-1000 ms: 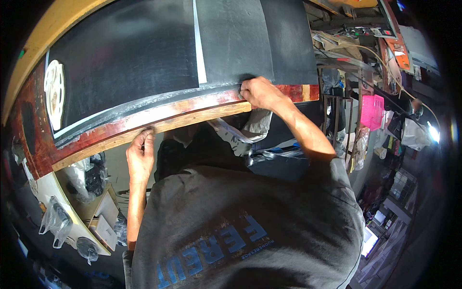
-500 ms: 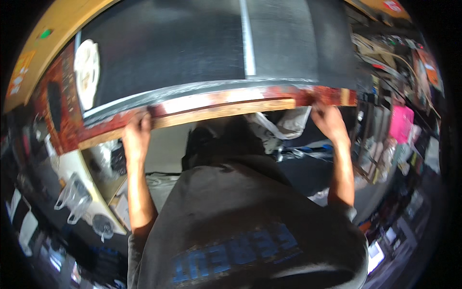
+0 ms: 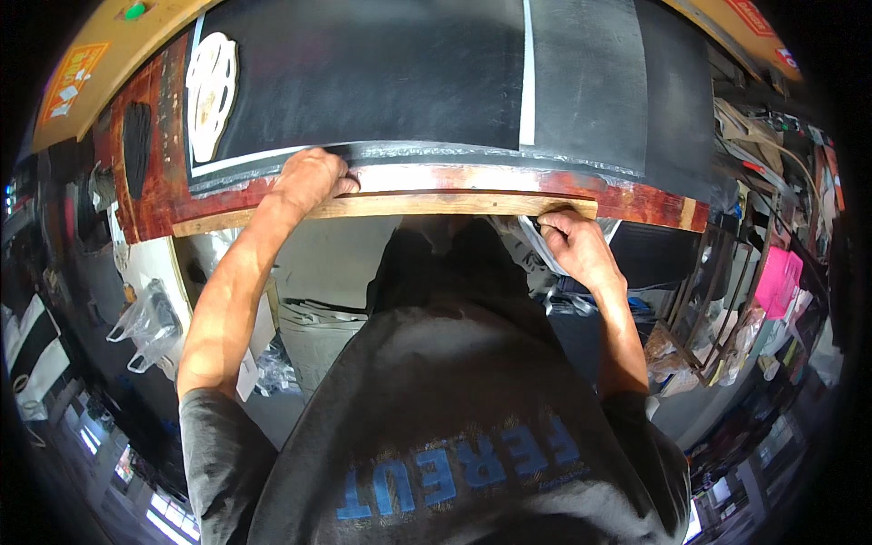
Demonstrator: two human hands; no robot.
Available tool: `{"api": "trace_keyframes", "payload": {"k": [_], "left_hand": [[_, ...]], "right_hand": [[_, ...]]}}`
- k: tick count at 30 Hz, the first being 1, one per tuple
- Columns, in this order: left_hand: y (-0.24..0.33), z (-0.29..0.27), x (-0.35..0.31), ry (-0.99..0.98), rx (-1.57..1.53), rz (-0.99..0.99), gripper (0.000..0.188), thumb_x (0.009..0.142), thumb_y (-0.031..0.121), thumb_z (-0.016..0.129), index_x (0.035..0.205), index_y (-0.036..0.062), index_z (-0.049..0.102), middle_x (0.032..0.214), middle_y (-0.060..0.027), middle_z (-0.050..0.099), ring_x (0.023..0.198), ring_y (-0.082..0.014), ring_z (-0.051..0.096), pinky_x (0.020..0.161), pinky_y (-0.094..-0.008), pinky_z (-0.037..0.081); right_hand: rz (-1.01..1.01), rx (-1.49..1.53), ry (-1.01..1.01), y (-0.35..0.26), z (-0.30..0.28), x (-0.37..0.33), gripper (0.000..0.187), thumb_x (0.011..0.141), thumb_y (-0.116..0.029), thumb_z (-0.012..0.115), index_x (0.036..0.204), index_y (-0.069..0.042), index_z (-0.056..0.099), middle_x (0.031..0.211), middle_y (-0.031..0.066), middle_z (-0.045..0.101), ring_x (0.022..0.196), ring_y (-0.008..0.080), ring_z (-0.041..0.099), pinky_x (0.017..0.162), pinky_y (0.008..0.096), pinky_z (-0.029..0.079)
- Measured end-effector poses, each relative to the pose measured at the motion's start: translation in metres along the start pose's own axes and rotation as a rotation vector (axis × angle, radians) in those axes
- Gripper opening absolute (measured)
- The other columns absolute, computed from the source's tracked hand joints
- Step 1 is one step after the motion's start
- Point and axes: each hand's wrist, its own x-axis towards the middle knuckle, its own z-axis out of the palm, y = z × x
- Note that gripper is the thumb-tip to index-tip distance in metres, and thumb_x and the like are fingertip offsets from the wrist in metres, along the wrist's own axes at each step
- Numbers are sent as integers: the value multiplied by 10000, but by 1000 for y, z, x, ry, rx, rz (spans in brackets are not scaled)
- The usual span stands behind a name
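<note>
My left hand [image 3: 313, 177] lies closed at the front edge of a red-brown tabletop [image 3: 418, 177], its knuckles over the border of a black sheet [image 3: 381, 82]. Whatever its curled fingers hold, if anything, is hidden. At the right end of a bare wooden strip [image 3: 454, 204] along the table's front, my right hand [image 3: 577, 241] is also closed, fingers bent against the wood. Its grip, too, is hidden. A white oval piece with cut-outs [image 3: 212, 95] rests on the sheet's left side. A narrow white strip [image 3: 528, 82] runs away from me between the sheet and a greyer panel [image 3: 586, 91].
A yellow frame [image 3: 109, 73] curves along the far left. Left on the tabletop lies a dark bundle [image 3: 137, 150]. Below hangs a clear plastic bag [image 3: 145, 327]. At right stand a metal rack [image 3: 718, 300] and a pink item [image 3: 778, 282].
My left hand has moved right and farther onto the table edge. My right hand has come left and nearer to me along the wooden strip. The whole view has shifted.
</note>
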Motion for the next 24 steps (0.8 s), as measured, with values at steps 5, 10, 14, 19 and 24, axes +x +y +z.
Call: {"api": "trace_keyframes", "payload": {"k": [5, 10, 14, 19, 24], "left_hand": [[-6, 2, -10, 98, 53, -79, 349, 981, 384, 732, 885, 56, 806, 867, -201, 762, 931, -397, 743, 905, -492, 574], [-5, -3, -16, 63, -73, -153, 424, 965, 454, 753, 888, 40, 803, 854, -210, 758, 896, -413, 734, 877, -502, 572], [9, -5, -1, -43, 40, -103, 443, 951, 492, 758, 923, 54, 820, 921, -196, 778, 1025, -381, 742, 952, -482, 565], [11, -7, 7, -79, 102, -64, 377, 986, 417, 725, 977, 51, 816, 981, -204, 778, 1052, -365, 743, 998, -473, 563], [6, 5, -9, 33, 11, -141, 348, 983, 383, 704, 924, 49, 783, 993, -194, 765, 985, -393, 742, 927, -492, 580]], "right_hand": [[68, 95, -11, 4, 3, 5, 214, 987, -107, 691, 1167, -26, 772, 1132, 204, 767, 1077, 375, 741, 940, 421, 564], [49, 94, 54, 6, 7, 9, 171, 969, -89, 693, 1097, -30, 790, 922, 154, 784, 848, 226, 745, 818, 364, 575], [166, 108, 45, 2, 8, 10, 180, 959, -122, 691, 1078, -35, 794, 845, 131, 767, 776, 163, 709, 770, 348, 568], [194, 88, 48, -4, 6, 12, 199, 955, -141, 682, 1074, -27, 792, 838, 142, 760, 772, 168, 708, 761, 350, 567], [8, 7, 111, -8, 14, 12, 189, 945, -134, 671, 1051, -19, 778, 873, 170, 759, 793, 237, 740, 782, 377, 572]]}}
